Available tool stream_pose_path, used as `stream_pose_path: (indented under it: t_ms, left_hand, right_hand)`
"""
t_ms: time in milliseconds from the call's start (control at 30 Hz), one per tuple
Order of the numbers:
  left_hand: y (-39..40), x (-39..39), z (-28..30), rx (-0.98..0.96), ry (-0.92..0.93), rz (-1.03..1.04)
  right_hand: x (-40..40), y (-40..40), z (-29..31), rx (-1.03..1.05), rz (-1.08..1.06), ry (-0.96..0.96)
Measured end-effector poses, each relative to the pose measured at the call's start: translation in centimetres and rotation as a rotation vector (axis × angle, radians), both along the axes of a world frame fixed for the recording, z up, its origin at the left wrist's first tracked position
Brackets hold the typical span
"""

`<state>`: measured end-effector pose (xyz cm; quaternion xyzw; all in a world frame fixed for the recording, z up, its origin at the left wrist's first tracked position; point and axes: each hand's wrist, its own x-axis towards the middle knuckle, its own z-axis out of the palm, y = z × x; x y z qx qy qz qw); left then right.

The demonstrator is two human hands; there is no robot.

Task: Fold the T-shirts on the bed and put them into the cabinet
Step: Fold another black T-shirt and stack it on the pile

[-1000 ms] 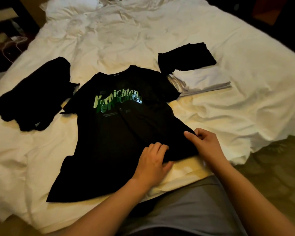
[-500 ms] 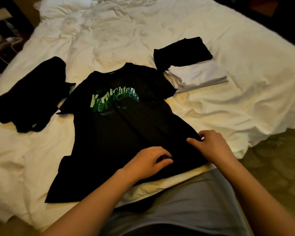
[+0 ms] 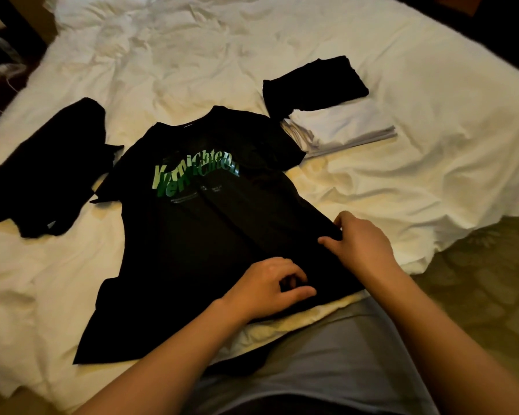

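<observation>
Now the left hand (image 3: 267, 287) and right hand (image 3: 360, 242) each pinch the black T-shirt (image 3: 198, 235) hem in their grip.

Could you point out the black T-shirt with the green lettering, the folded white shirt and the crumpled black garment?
black T-shirt with green lettering (image 3: 192, 235), head view, chest area.
folded white shirt (image 3: 342, 127), head view, top face.
crumpled black garment (image 3: 42, 169), head view, middle.
</observation>
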<state>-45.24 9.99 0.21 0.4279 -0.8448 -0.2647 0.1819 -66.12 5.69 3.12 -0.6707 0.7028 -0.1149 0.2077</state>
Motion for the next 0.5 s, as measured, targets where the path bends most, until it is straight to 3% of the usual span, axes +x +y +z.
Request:
stream_pose_path:
  t_ms: [200,367,500]
  left_hand:
    - [-3.8,0.5,0.1,-0.074,0.023,0.146]
    - [-8.5,0.5,-0.1,0.002,-0.118,0.265]
    - [-12.0,0.3,0.1,0.023,-0.083,0.345]
  right_hand:
    - [1.5,-2.7,-0.2,-0.103,-0.015,-0.095]
    - [3.0,-5.9,-0.9,-0.064,0.021,-0.123]
    - [3.6,-8.6,-0.6,-0.166,-0.078,-0.231]
